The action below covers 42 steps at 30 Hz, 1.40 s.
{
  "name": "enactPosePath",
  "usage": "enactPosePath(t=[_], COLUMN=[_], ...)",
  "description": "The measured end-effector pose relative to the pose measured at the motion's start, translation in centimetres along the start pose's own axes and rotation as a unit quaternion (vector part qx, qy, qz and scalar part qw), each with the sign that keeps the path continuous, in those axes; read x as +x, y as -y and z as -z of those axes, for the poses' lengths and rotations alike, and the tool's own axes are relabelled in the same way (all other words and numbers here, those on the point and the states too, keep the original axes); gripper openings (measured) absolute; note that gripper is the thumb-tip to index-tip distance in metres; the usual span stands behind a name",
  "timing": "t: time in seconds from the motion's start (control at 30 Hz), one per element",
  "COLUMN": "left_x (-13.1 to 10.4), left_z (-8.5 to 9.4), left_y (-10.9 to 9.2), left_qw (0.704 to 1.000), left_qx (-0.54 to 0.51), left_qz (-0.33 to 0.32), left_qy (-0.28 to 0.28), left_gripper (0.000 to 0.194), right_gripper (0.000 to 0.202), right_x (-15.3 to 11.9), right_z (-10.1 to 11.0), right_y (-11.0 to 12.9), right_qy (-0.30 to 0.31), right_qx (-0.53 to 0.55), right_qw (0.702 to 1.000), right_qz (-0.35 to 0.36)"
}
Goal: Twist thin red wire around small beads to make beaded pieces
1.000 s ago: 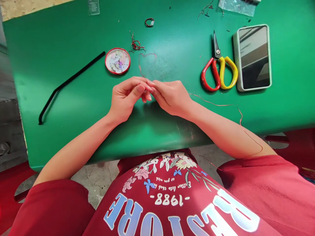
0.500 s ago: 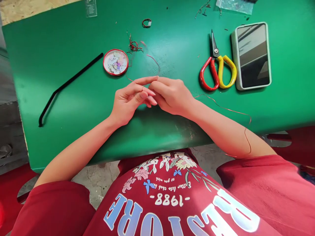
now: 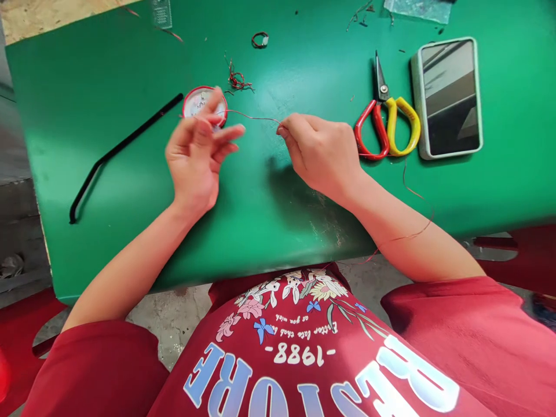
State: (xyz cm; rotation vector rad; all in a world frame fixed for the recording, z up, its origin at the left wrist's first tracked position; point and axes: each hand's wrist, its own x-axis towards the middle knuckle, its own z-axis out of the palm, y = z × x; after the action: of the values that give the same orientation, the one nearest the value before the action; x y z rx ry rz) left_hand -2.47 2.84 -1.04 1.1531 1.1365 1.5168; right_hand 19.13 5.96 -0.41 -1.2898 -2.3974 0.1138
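Note:
My right hand (image 3: 324, 153) pinches a thin reddish wire (image 3: 254, 117) over the middle of the green table. From there the wire runs left to my left hand (image 3: 197, 153), whose thumb and forefinger close on it while the other fingers stick out. Partly behind the left fingers lies a round red-rimmed lid (image 3: 191, 103) with small beads in it. Another length of wire loops past my right forearm and down to the shirt.
Scissors with red and yellow handles (image 3: 383, 116) and a phone (image 3: 450, 98) lie at the right. A bent black stick (image 3: 124, 145) is at the left. Beyond the hands are tangled wire scraps (image 3: 237, 80) and a small ring (image 3: 259, 40).
My hands have moved apart, the left one leftward to the lid and the right one slightly rightward. The wire now stretches between them, and its loose length has shifted over my right forearm.

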Motion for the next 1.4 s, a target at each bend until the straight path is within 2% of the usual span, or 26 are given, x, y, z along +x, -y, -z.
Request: enactPosePath(t=[0.13, 0.2, 0.27, 0.33, 0.47, 0.57, 0.63, 0.73, 0.87, 0.93, 1.0, 1.07, 1.17, 1.27, 1.33, 1.4], left_x=[-2.4, -2.8, -2.5, -1.6, 0.9, 2.2, 2.2, 0.8, -2.5, -3.9, -5.0, -5.8, -6.5, -6.7, -6.7, -6.5], left_z=[-2.2, -2.6, -2.5, -1.9, 0.9, 2.7, 2.8, 1.0, -2.2, -3.3, -3.9, -4.5, -5.1, -5.5, -5.4, -5.2], left_y=[0.1, 0.0, -0.1, -0.1, 0.3, 0.4, 0.5, 0.5, -0.5, -1.4, -2.2, -2.7, -2.8, -2.7, -2.6, -2.5], left_qw=[0.988, 0.986, 0.992, 0.998, 0.996, 0.995, 0.995, 1.0, 0.983, 0.953, 0.904, 0.864, 0.807, 0.764, 0.748, 0.753], left_qx=[-0.059, -0.057, -0.051, -0.046, -0.031, -0.021, -0.011, 0.006, -0.054, -0.059, -0.077, -0.107, -0.155, -0.192, -0.205, -0.208], left_qz=[0.061, 0.068, 0.056, 0.033, -0.009, -0.019, -0.022, 0.018, 0.139, 0.22, 0.299, 0.348, 0.396, 0.419, 0.426, 0.422], left_qy=[0.128, 0.138, 0.097, 0.034, -0.079, -0.097, -0.092, -0.019, 0.104, 0.199, 0.295, 0.347, 0.409, 0.451, 0.465, 0.46], left_gripper=[0.034, 0.031, 0.031, 0.033, 0.039, 0.033, 0.033, 0.034, 0.04, 0.038, 0.035, 0.03, 0.024, 0.025, 0.027, 0.029], right_gripper=[0.035, 0.031, 0.029, 0.027, 0.027, 0.035, 0.037, 0.039, 0.039, 0.038, 0.04, 0.045, 0.048, 0.049, 0.051, 0.054], right_x=[-0.3, -0.5, -0.7, -0.7, -0.1, 0.4, 0.7, 0.7, 0.8, 1.2, 1.8, 2.3, 2.7, 2.7, 2.6, 2.6], right_z=[-0.1, -0.5, -0.8, -0.9, -0.4, 0.0, 0.2, 0.3, 0.4, 0.8, 1.2, 1.4, 1.3, 1.1, 1.1, 1.3], right_y=[1.5, 2.1, 2.4, 2.4, 0.9, -0.6, -1.1, -1.0, 0.2, 0.9, 1.6, 2.3, 3.0, 3.3, 3.1, 2.8], right_qy=[0.064, 0.08, 0.072, 0.043, -0.024, -0.058, -0.072, -0.058, -0.041, -0.01, 0.047, 0.095, 0.108, 0.099, 0.109, 0.122], right_qx=[-0.017, 0.001, 0.025, 0.035, -0.03, -0.108, -0.136, -0.129, -0.064, -0.039, -0.048, -0.081, -0.119, -0.118, -0.112, -0.112], right_qw=[0.997, 0.994, 0.991, 0.992, 0.996, 0.99, 0.986, 0.989, 0.997, 0.997, 0.99, 0.98, 0.975, 0.977, 0.976, 0.974], right_qz=[0.046, 0.081, 0.106, 0.112, 0.086, 0.074, 0.067, 0.051, -0.007, -0.067, -0.127, -0.155, -0.153, -0.149, -0.152, -0.154])
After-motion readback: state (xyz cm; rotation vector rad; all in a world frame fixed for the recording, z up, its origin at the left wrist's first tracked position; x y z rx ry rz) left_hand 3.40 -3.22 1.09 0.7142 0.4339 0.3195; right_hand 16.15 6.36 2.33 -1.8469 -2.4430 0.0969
